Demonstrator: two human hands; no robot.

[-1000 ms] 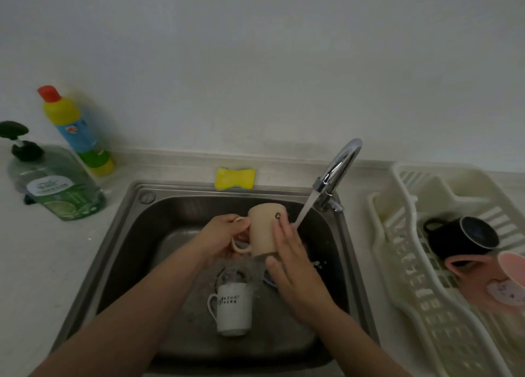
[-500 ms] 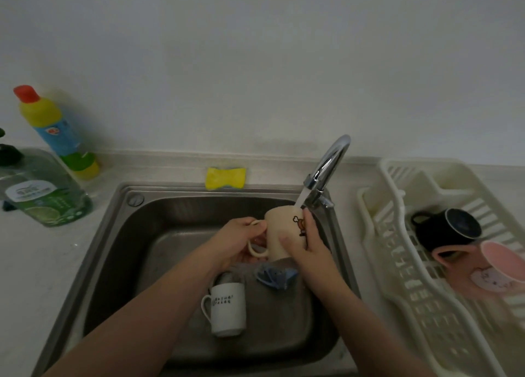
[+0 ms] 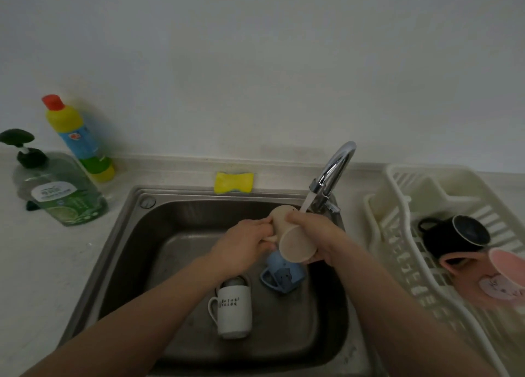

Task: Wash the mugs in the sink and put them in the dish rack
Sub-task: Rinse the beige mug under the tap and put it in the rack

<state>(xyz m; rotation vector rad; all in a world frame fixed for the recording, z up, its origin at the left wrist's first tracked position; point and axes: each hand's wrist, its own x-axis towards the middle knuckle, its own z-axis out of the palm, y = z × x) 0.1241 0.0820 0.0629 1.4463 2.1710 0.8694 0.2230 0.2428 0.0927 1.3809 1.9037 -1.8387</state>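
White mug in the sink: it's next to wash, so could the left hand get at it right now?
Probably not yet: the left hand grips the beige mug. The white mug lies uncovered below.

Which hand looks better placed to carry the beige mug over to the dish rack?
Probably the right hand: it wraps the beige ceramic mug's body and is nearer the cream plastic dish rack at the right. The left hand grips the handle, on the far side.
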